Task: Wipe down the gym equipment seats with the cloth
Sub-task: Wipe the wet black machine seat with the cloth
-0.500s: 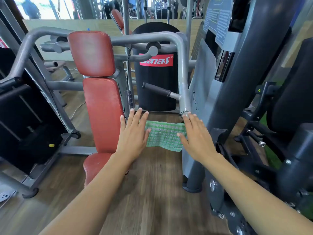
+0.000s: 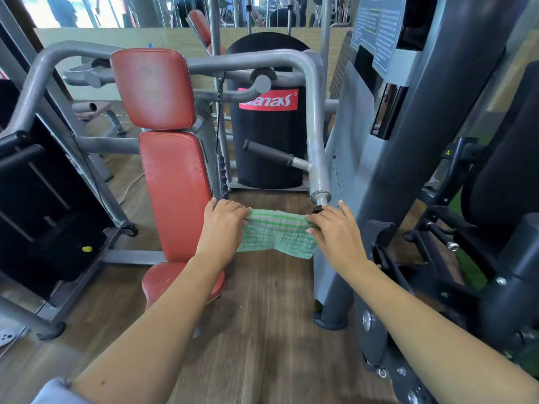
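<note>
While both hands are holding the cloth (image 2: 277,231) stretched in the air, nothing is touching a pad yet. Everything below is referenced to the red back pad (image 2: 175,193).

- Seat (image 2: 156,279) is sitting directly below the back pad, with the left forearm partly hiding it.
- Left hand (image 2: 224,225) is hovering just right of the back pad's lower edge. Its fingers are curling over the cloth's left end and gripping it.
- Cloth is hanging right of the back pad, long axis running left-right between the hands. Its lower edge is drooping free above the floor (image 2: 262,330).
- Right hand (image 2: 332,228) is sitting further right of the back pad, fingers curling round the cloth's right end. It's just under the tip of the grey press arm (image 2: 318,141); can't tell if they're touching.

Key relation: both pads are lying left of the cloth, the seat down-left of it, so the left hand is the nearer one.

My read: wiping isn't started. The next move is calling for a swing left and down, likely bunching the cloth into the left hand.
</note>
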{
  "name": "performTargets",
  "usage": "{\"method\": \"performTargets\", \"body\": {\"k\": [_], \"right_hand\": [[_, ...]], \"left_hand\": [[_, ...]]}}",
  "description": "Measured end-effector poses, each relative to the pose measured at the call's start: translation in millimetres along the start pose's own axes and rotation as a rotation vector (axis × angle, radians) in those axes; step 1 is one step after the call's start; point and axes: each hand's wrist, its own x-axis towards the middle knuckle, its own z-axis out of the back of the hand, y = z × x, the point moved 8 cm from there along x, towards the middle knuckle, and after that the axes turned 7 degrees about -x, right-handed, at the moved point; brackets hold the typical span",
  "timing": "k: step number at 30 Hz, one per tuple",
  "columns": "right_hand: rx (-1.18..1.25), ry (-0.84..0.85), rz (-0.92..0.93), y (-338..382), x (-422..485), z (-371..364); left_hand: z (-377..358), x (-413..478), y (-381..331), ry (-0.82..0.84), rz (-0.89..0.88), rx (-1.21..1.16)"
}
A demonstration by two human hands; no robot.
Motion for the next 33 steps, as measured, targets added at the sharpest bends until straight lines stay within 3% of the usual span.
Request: {"method": "performTargets", "body": {"k": [6, 15, 25, 33], "right_hand": [[0.061, -0.060, 0.065, 5.2, -8.5, 17.4], [0.239, 0.028, 0.136, 21.0, -47.5, 46.9], [0.431, 0.052, 0.096, 29.8, -50.5, 81.6], [0.531, 0.125, 0.014, 33.7, -45.8, 79.5]], "left_hand": [[16.8, -11.9, -3.5, -0.109, -0.035, -0.040], [36.2, -64.6, -15.5, -0.008, 0.000, -0.249], [69.0, -77.9, -27.9, -0.059, 0.039, -0.322], [66.2, -80.1, -23.1, 0.025, 0.110, -0.305]]}}
